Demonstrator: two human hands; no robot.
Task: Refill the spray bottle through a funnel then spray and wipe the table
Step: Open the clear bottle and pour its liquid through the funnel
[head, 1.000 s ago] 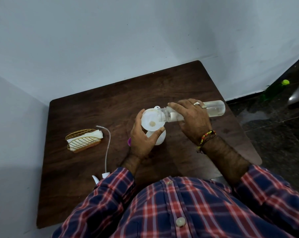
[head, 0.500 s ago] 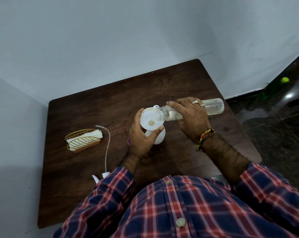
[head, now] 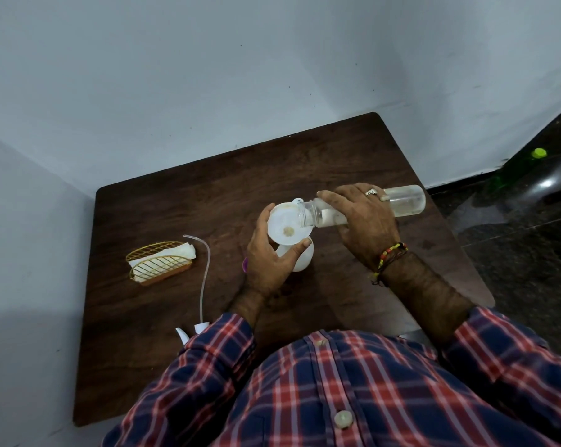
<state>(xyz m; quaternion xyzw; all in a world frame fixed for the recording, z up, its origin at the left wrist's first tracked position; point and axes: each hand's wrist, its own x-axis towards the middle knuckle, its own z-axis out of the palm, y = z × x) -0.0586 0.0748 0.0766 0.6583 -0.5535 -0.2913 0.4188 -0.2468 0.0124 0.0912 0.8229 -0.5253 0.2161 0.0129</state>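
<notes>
Though beside hands (head: pixel 272 256), napkin holder (head: pixel 159 262) apart.

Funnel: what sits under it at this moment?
Under the white funnel a white spray bottle shows, steadied by the left hand. Its neck and the funnel's spout are covered, so I cannot see the join.

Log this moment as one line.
step: pour | left hand: steadies white plastic funnel on white spray bottle | right hand: tips clear plastic bottle into funnel | spray head: off, on table
</notes>
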